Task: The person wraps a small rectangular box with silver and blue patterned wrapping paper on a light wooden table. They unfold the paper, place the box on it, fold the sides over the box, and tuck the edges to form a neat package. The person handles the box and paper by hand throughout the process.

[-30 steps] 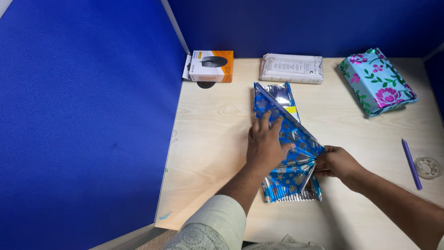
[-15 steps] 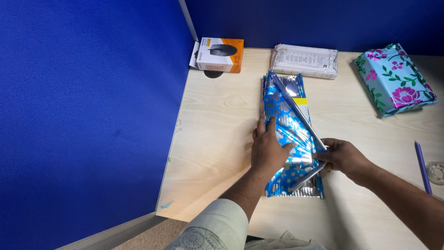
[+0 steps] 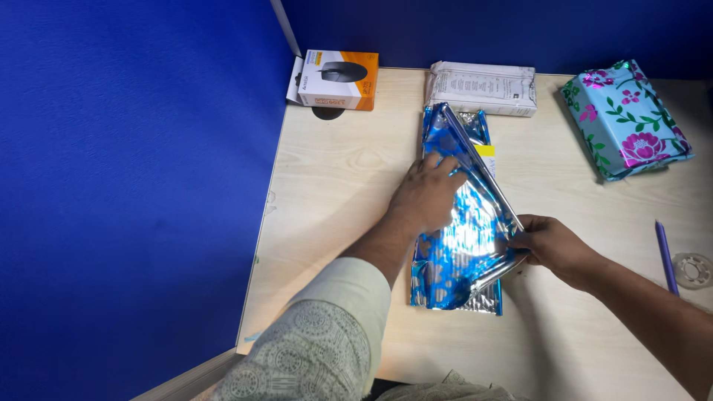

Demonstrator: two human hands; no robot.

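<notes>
Head view: pale wood desk (image 3: 349, 171), blue partitions (image 3: 134, 186).

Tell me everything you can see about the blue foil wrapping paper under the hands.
The blue foil wrapping paper is shiny and metallic, printed with silver shapes, its underside silver. It lies lengthwise on the pale wooden desk, partly folded along a diagonal crease. The left hand presses flat on it; the right hand pinches its right edge.

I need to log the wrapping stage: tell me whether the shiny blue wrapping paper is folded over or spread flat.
Folded over. The blue wrapping paper lies in a long narrow bundle; the left hand presses its upper part, and the right hand pinches a diagonal flap at its right edge.
</notes>
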